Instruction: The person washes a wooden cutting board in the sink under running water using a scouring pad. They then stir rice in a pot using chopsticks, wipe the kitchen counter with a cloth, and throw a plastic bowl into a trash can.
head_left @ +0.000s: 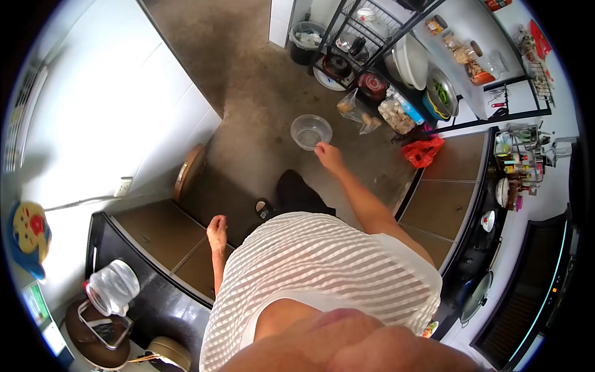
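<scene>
My right hand (pixel 330 156) pinches the near rim of a clear plastic bowl (pixel 312 132), held out ahead of me over the floor. The bowl is see-through, and nothing can be made out inside it. Down at my left side hangs my left hand (pixel 217 232), its fingers loosely curled with nothing visible in them. It is nearest to the brown cabinet doors under the left counter and touches nothing that I can see.
A black rack (pixel 365 46) with pots and bowls stands ahead right, with clear bags (pixel 359 113) and a red bag (pixel 423 150) on the floor. A bin (pixel 305 42) is farther off. Counters flank me; a round wooden board (pixel 189 172) leans left. A clear jar (pixel 113 287) stands behind it.
</scene>
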Demonstrator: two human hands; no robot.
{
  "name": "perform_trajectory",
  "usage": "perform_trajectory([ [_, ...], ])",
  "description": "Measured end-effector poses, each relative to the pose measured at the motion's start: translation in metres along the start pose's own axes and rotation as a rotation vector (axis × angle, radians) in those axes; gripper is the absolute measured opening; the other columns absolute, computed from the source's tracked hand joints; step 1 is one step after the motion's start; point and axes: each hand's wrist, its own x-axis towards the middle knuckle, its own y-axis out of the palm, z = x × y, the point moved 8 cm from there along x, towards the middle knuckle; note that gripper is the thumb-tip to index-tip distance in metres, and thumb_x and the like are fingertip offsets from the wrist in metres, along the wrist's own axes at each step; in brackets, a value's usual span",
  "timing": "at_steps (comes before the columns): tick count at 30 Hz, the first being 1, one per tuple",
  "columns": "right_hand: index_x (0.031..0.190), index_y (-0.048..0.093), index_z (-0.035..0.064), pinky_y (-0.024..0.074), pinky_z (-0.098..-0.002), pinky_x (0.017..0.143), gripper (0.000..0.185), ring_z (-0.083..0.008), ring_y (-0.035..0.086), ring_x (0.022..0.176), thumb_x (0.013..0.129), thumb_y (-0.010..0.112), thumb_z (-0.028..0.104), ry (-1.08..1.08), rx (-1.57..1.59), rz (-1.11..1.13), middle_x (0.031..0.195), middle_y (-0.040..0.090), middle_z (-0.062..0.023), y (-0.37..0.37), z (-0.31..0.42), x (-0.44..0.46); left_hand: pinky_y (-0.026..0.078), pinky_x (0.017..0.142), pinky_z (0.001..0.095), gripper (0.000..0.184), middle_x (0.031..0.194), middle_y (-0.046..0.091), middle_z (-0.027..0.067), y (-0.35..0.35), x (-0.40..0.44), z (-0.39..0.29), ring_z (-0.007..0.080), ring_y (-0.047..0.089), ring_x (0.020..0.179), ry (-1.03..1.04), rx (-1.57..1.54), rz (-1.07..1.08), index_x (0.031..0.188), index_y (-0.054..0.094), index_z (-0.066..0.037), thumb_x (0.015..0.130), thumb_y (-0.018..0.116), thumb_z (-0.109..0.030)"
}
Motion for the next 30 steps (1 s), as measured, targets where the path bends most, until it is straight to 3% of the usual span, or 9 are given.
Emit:
perform_trajectory([
  [4,0.099,0.059,0.0048,0.0476,-0.0323,0.067,0.028,-0.0235,0.062,0.074,0.079,0.057,0.025,0.190,0.113,-0.035,0.080,0.064,-0.0119,-0.008,-0.040,0.031,0.043,0.056,0.0226,0.016,0.066,0.055,-0.0002,0.042,0.058,-0.041,0.0074,0.051,0.060,-0.011,0.087,0.154,0.086,0.061,-0.002,0.085,0.055,-0.017],
  [7,0.099,0.060,0.0022,0.0473,-0.0300,0.063,0.029,-0.0194,0.062,0.072,0.080,0.057,0.025,0.098,0.106,-0.121,0.078,0.064,-0.0108,-0.018,-0.054,0.088,0.043,0.056,0.0232,0.016,0.066,0.056,0.0010,0.082,0.108,-0.065,0.0080,0.051,0.059,-0.003,0.127,0.187,0.087,0.061,-0.002,0.085,0.055,-0.017],
  [10,0.099,0.060,-0.0002,0.0467,-0.0273,0.055,0.029,-0.0159,0.062,0.068,0.081,0.056,0.023,0.312,0.433,0.005,0.074,0.063,-0.0081,-0.015,-0.078,0.185,0.043,0.055,0.0251,0.015,0.066,0.057,0.0026,0.138,0.165,-0.087,0.0090,0.052,0.058,0.001,0.126,0.297,0.088,0.061,-0.002,0.084,0.055,-0.016],
  [17,0.098,0.058,-0.0006,0.0437,-0.0257,0.043,0.023,-0.0135,0.059,0.051,0.081,0.053,0.014,0.460,0.487,0.140,0.064,0.059,-0.0075,0.014,-0.115,0.460,0.047,0.062,0.0288,0.018,0.071,0.062,0.0076,0.275,0.271,-0.110,0.0144,0.058,0.064,-0.295,0.307,0.413,0.094,0.061,-0.005,0.082,0.054,-0.016],
  [21,0.117,0.042,0.0032,0.0448,-0.0299,0.043,0.046,-0.0180,0.056,0.043,0.072,0.054,0.004,0.370,0.372,-0.016,0.064,0.057,-0.0123,0.017,-0.139,0.588,0.045,0.064,0.0253,0.017,0.074,0.060,0.0043,0.329,0.298,-0.171,0.0114,0.055,0.068,-0.373,0.083,0.430,0.097,0.060,-0.004,0.083,0.056,-0.011],
  [25,0.122,0.040,0.0053,0.0469,-0.0345,0.049,0.056,-0.0232,0.057,0.044,0.069,0.057,0.008,0.341,0.144,-0.067,0.077,0.062,-0.0169,0.040,-0.194,0.683,0.044,0.064,0.0242,0.017,0.074,0.058,0.0029,0.350,0.319,-0.194,0.0098,0.054,0.068,-0.455,0.105,0.397,0.098,0.059,-0.003,0.083,0.055,-0.009],
  [27,0.121,0.040,0.0101,0.0458,-0.0439,0.074,0.054,-0.0380,0.060,0.079,0.069,0.054,0.014,0.495,0.008,-0.086,0.087,0.062,-0.0217,0.039,-0.216,0.712,0.044,0.064,0.0240,0.016,0.074,0.058,0.0030,0.359,0.334,-0.190,0.0096,0.054,0.069,-0.501,0.104,0.409,0.098,0.059,-0.003,0.083,0.055,-0.009],
  [29,0.122,0.040,0.0099,0.0474,-0.0416,0.070,0.054,-0.0365,0.062,0.071,0.070,0.053,0.013,0.646,0.201,-0.118,0.089,0.061,-0.0237,0.019,-0.198,0.731,0.044,0.063,0.0235,0.016,0.074,0.058,0.0031,0.366,0.354,-0.186,0.0094,0.053,0.068,-0.480,0.079,0.351,0.097,0.059,-0.003,0.083,0.055,-0.008],
  [30,0.122,0.040,0.0036,0.0487,-0.0343,0.053,0.054,-0.0233,0.059,0.047,0.070,0.054,0.010,0.487,-0.017,-0.312,0.078,0.062,-0.0177,0.033,-0.255,0.757,0.044,0.063,0.0235,0.016,0.074,0.058,0.0031,0.372,0.364,-0.180,0.0094,0.053,0.068,-0.491,0.069,0.356,0.097,0.059,-0.003,0.083,0.055,-0.008],
])
